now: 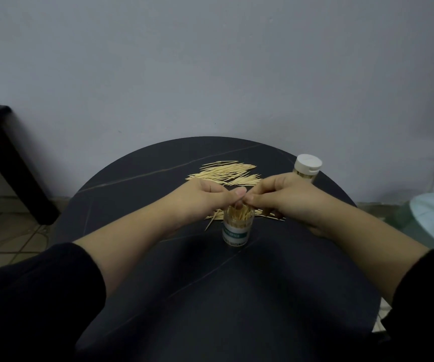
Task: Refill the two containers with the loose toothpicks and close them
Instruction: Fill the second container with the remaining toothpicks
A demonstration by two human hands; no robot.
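A round dark surface [158, 257] stands by a pale wall [210, 61]. Near its middle is an open container [235, 231], upright, clear, with a green and white label. It is packed with toothpicks standing on end.

Both hands are right over its mouth. The left hand [208, 198] and the right hand [291, 199] have their fingers curled in, and the fingertips meet just above the container. Each grip is pinched tight, but it is too hidden to tell if it holds any toothpicks.

A big pile of loose toothpicks [226, 172] lies flat at the back of the surface, behind the hands. A few more toothpicks [214, 217] lie under the hands, beside the open container.

The second container [305, 175] stands at the back right, near the right hand. It has its white cap [308, 162] on.

Both arms wear black sleeves [41, 296] pushed up.
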